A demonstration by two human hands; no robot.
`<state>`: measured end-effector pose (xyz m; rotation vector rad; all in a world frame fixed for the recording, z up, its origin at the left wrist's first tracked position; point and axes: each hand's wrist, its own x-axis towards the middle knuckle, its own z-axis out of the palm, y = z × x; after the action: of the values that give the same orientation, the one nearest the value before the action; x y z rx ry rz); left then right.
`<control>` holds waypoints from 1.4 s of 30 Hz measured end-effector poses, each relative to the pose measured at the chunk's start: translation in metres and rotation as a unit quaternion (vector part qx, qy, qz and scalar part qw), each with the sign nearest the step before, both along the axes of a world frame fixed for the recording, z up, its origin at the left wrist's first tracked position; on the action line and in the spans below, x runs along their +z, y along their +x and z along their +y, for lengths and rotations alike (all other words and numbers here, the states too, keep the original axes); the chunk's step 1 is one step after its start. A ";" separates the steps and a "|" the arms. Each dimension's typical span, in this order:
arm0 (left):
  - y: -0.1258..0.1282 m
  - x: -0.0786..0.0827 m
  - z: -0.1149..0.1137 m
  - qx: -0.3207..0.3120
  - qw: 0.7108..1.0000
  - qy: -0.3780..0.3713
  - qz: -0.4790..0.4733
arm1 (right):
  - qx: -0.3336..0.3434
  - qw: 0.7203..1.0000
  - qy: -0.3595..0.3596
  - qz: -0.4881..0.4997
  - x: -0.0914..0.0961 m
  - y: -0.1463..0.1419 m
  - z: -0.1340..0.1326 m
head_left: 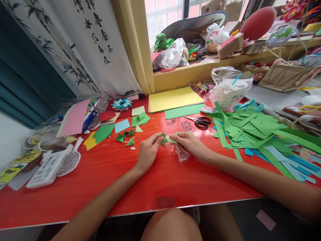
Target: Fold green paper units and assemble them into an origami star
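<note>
My left hand (150, 149) pinches a small dark green folded paper piece (164, 138) between thumb and fingers. Just beside it, my right hand (189, 144) grips a light green folded paper piece (173, 136). The two pieces meet or nearly meet between my fingertips, above the red table (125, 194); whether they are joined I cannot tell. Left of my left hand lie several small folded green pieces (130, 142) and a pale green triangle (138, 129). Behind these sit green paper squares (140, 118) and a light blue square (122, 126).
Black-handled scissors (201, 123) lie beyond my right hand. Green paper strips (253, 127) are heaped at right, with blue strips (293, 162) beside them. Yellow sheets (175, 99) lie at the back. A white bottle (46, 169) and a hairbrush (70, 162) are at left.
</note>
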<state>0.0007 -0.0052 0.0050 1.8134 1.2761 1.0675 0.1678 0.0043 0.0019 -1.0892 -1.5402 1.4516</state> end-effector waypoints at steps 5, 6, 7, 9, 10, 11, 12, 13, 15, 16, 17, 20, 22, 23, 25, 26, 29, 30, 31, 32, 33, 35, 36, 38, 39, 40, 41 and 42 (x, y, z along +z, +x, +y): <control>0.004 0.004 -0.009 -0.003 1.000 0.008 0.022 | -0.038 0.998 0.043 -0.029 0.001 -0.003 -0.008; 0.004 0.004 -0.010 -0.004 1.000 0.008 0.026 | -0.044 0.997 0.047 -0.036 0.001 -0.004 -0.009; 0.004 0.004 -0.011 -0.006 0.999 0.009 0.031 | -0.049 0.997 0.050 -0.040 0.000 -0.004 -0.010; 0.004 0.004 -0.011 -0.011 0.999 0.009 0.038 | -0.055 0.996 0.056 -0.042 0.000 -0.005 -0.011; 0.004 0.003 -0.010 -0.013 0.999 0.008 0.041 | -0.057 0.995 0.061 -0.045 -0.001 -0.005 -0.011; 0.004 0.003 -0.010 -0.014 0.999 0.007 0.042 | -0.056 0.995 0.069 -0.051 -0.001 -0.005 -0.010; 0.004 0.002 -0.010 -0.016 0.999 0.004 0.041 | -0.051 0.994 0.078 -0.061 -0.001 -0.004 -0.009; 0.004 0.002 -0.009 -0.020 0.999 -0.002 0.039 | -0.040 0.993 0.086 -0.074 -0.001 -0.002 -0.007; 0.004 0.000 -0.008 -0.035 0.999 -0.019 0.025 | -0.004 0.990 0.095 -0.103 -0.001 0.002 -0.001; 0.004 -0.001 -0.007 -0.045 0.998 -0.030 0.015 | 0.019 0.988 0.095 -0.117 0.000 0.005 0.002; 0.004 -0.002 -0.006 -0.054 0.998 -0.041 0.003 | 0.041 0.987 0.094 -0.126 0.002 0.008 0.006; 0.005 -0.005 -0.002 -0.057 0.995 -0.070 -0.044 | 0.110 0.982 0.083 -0.131 0.007 0.017 0.015; 0.005 -0.006 0.000 -0.044 0.992 -0.087 -0.080 | 0.159 0.978 0.063 -0.117 0.009 0.021 0.019; 0.005 -0.006 0.001 -0.041 0.990 -0.097 -0.095 | 0.180 0.977 0.050 -0.107 0.010 0.022 0.020; 0.004 -0.007 0.003 -0.043 0.985 -0.122 -0.112 | 0.198 0.975 0.035 -0.089 0.007 0.022 0.021; 0.004 -0.007 0.003 -0.045 0.984 -0.133 -0.114 | 0.194 0.977 0.035 -0.082 0.005 0.021 0.021; 0.002 -0.008 0.003 -0.044 0.982 -0.146 -0.113 | 0.164 0.984 0.046 -0.060 -0.001 0.016 0.019; 0.002 -0.008 0.003 -0.043 0.982 -0.146 -0.112 | 0.156 0.985 0.045 -0.054 -0.003 0.014 0.018; 0.002 -0.008 0.003 -0.042 0.982 -0.144 -0.111 | 0.150 0.986 0.043 -0.051 -0.003 0.013 0.016; 0.002 -0.008 0.002 -0.044 0.983 -0.142 -0.107 | 0.146 0.987 0.040 -0.050 -0.004 0.012 0.015; 0.001 -0.008 0.002 -0.046 0.984 -0.140 -0.100 | 0.143 0.988 0.039 -0.051 -0.003 0.012 0.015; 0.002 -0.008 0.002 -0.047 0.986 -0.136 -0.086 | 0.138 0.988 0.042 -0.055 -0.003 0.012 0.014; 0.002 -0.008 0.003 -0.047 0.986 -0.134 -0.082 | 0.137 0.988 0.045 -0.058 -0.003 0.012 0.014; 0.002 -0.008 0.003 -0.051 0.987 -0.132 -0.081 | 0.134 0.988 0.051 -0.065 -0.004 0.012 0.015; 0.002 -0.008 0.004 -0.054 0.987 -0.131 -0.082 | 0.134 0.987 0.052 -0.068 -0.004 0.012 0.015; 0.002 -0.007 0.004 -0.057 0.987 -0.130 -0.082 | 0.133 0.987 0.052 -0.071 -0.005 0.012 0.015; 0.002 -0.007 0.004 -0.060 0.986 -0.129 -0.083 | 0.130 0.987 0.049 -0.074 -0.005 0.012 0.015; 0.002 -0.007 0.004 -0.064 0.986 -0.129 -0.083 | 0.126 0.988 0.046 -0.076 -0.006 0.011 0.015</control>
<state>0.0025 -0.0009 -0.0019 1.5553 1.1263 0.9166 0.1791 0.0194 -0.0040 -0.9979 -1.8908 1.4715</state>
